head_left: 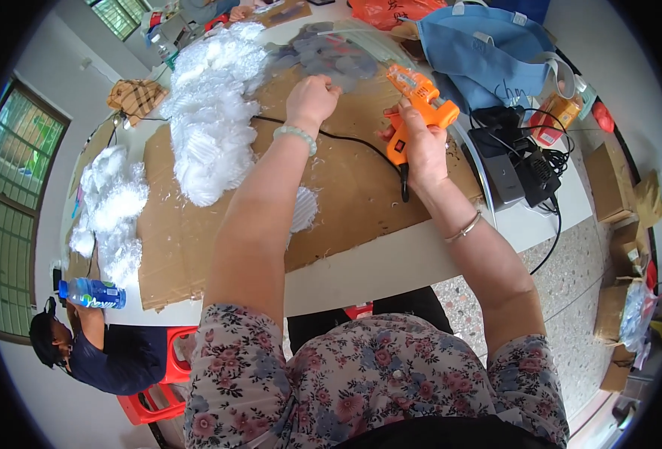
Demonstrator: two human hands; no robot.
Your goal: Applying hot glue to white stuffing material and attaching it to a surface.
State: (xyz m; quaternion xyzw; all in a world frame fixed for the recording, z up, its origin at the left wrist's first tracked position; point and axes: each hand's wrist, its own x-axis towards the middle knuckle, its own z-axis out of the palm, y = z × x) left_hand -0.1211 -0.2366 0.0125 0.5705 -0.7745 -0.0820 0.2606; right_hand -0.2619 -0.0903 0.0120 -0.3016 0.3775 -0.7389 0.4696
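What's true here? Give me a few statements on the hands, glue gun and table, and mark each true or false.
1. The right hand holds an orange glue gun. True.
2. The left hand holds a water bottle. False: it presses on the cardboard; the bottle lies at the table's left edge.
3. White fluffy material lies left of the left hand. True.
4. The glue gun is cordless. False: a black cord runs from it.

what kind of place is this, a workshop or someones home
Probably a small craft workshop or workroom rather than a home. The right hand holds an orange glue gun over a cardboard sheet with white fluffy material, and cardboard boxes sit on the floor.
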